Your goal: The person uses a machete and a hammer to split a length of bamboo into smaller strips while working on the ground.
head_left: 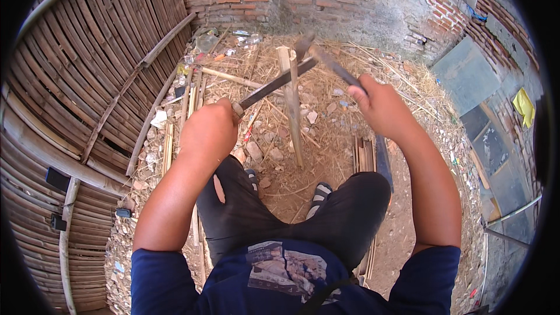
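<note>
My left hand [209,131] is closed round the handle of a machete [265,92], whose dark blade slants up and away to the right. That blade crosses a pale upright wooden or bamboo piece [293,119] near its top and appears lodged in a split there, with a thin strip standing on the right side. In my right hand [380,105] is a hammer [338,68], gripped by its handle. Its head is blurred and sits close to the blade's far end; whether they touch, I cannot tell. The upright piece's lower end stands between my feet.
Cut strips [364,154] and a dark flat blade-like tool [384,164] lie by my right knee. Long poles [189,96] lie at the left beside a bamboo-slat wall [116,41]. Rubble, straw and litter cover ground before a brick wall [233,0]. Grey panels [466,70] lean right.
</note>
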Demonstrator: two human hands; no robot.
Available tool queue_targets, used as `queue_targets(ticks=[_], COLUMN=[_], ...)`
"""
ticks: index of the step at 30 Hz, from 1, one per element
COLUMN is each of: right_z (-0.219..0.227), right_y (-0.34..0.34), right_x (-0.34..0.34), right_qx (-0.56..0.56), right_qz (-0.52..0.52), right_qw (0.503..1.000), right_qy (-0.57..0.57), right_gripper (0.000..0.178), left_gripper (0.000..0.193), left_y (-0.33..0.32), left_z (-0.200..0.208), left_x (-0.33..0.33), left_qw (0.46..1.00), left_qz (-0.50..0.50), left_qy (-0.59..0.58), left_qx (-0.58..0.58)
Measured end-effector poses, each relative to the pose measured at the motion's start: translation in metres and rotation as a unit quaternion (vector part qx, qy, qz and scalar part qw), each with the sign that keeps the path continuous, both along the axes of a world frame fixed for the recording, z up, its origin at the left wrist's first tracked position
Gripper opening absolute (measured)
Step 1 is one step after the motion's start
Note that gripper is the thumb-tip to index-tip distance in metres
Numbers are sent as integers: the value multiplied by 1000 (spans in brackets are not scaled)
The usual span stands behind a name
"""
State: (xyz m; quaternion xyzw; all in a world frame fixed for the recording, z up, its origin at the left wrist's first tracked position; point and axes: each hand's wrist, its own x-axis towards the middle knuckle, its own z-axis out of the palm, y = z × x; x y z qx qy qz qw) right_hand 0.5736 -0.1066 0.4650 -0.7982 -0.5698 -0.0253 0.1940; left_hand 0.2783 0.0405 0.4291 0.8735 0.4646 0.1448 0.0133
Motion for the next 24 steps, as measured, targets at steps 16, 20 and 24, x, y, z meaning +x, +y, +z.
queue_targets(ticks=[16,20,24], right_z=[13,52,35], right_y=[-13,-25,-18], right_x=[3,17,15], right_qx=[-49,78,202], right_qz=[13,2,-26], right_qw=[998,995,967], right_qy=[39,70,155], right_gripper=[42,45,44], left_gripper=[30,30,30], left_y=[3,1,1], left_z=[-7,-10,-10], left_x=[1,1,3], left_qw=[1000,1000,1000], left_qz=[-9,3,2], left_qy=[15,24,14], left_qx=[5,-4,-6])
